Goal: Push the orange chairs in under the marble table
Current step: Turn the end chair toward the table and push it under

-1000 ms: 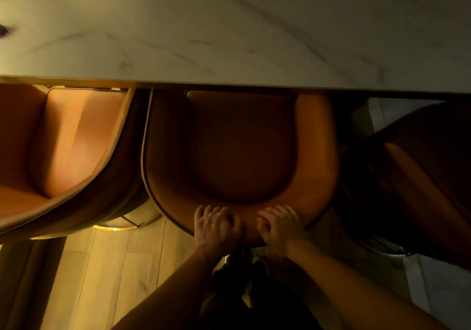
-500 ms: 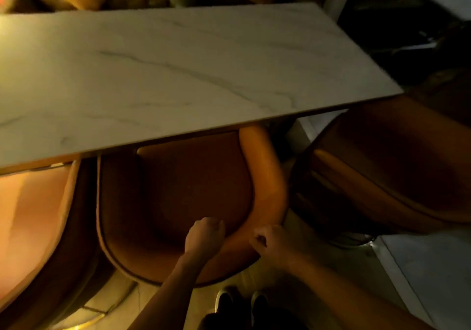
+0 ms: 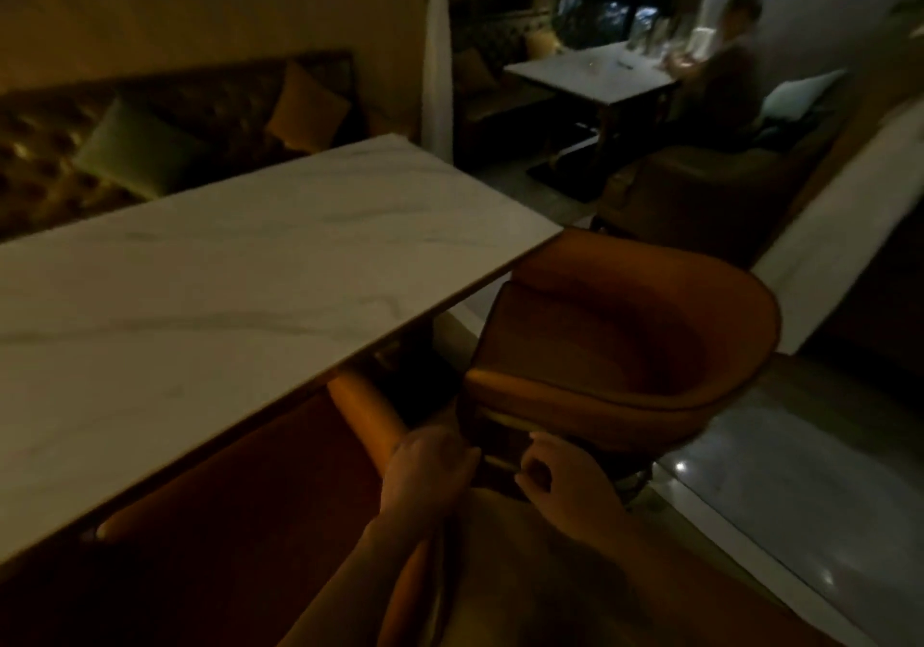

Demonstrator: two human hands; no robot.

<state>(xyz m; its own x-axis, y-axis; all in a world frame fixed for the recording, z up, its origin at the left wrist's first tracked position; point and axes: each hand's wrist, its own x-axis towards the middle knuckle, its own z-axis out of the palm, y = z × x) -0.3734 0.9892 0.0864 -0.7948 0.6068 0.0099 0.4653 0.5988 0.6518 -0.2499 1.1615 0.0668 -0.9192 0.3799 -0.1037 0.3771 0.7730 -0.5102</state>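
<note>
The view has swung up and to the right within the last second: a moment ago it looked straight down on a chair tucked under the table edge with both hands on its back, and now the table (image 3: 240, 276) runs off to the left while a different chair fills the right of the frame, which I take to mean the near chair (image 3: 280, 511) is done and attention has moved to the next one. On the left, that near chair sits well in under the tabletop, only its orange arm roll and dark back showing below the edge. In the middle, the left hand (image 3: 425, 466) has come off the chair back and hangs low in front of the body, fingers curled loosely together and closed on nothing that I can see (the light is dim and the frame blurred, so contact with the arm roll beside it cannot be ruled out). Just to its right, the right hand (image 3: 560, 481) is raised the same way, fingers bent inward with the thumb tucked, also empty, and close to the lower rim of the second chair without clearly touching it. That second chair (image 3: 630, 346) stands at the table's right corner, angled away and still out from under the top, so it probably needs turning and pushing in next
</note>
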